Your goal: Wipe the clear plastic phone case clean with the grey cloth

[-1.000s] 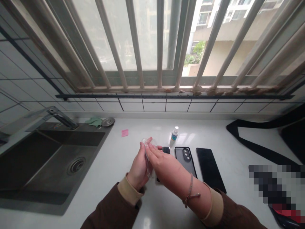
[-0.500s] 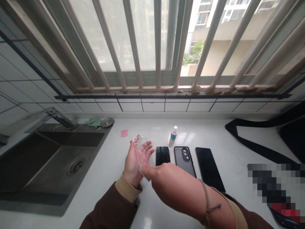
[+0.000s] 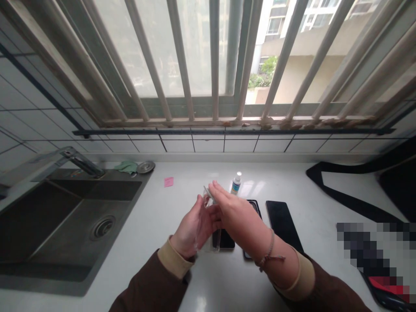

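A clear, see-through phone case [image 3: 208, 242] is held upright between my hands over the white counter. My left hand [image 3: 191, 227] grips it from the left, thumb up along its side. At its top edge, my right hand [image 3: 229, 206] touches it with fingers held together and stretched out. Under and behind my hands lies a black phone [image 3: 227, 240], partly hidden. A black-framed case [image 3: 255, 206] is mostly covered by my right hand and wrist. Farther right lies a larger black phone [image 3: 282, 223]. A small white-capped bottle [image 3: 236, 183] stands behind my right hand.
A sink [image 3: 78, 234] with a faucet [image 3: 85, 164] is at the left. Beside it are a green cloth [image 3: 126, 167], a metal strainer [image 3: 145, 167] and a pink note [image 3: 168, 181]. A black strap [image 3: 354, 197] and a pixelated area are at the right.
My right hand has moved from the case's lower end up to its top edge. The case has turned more upright and shifted right, and my left hand has moved slightly right.
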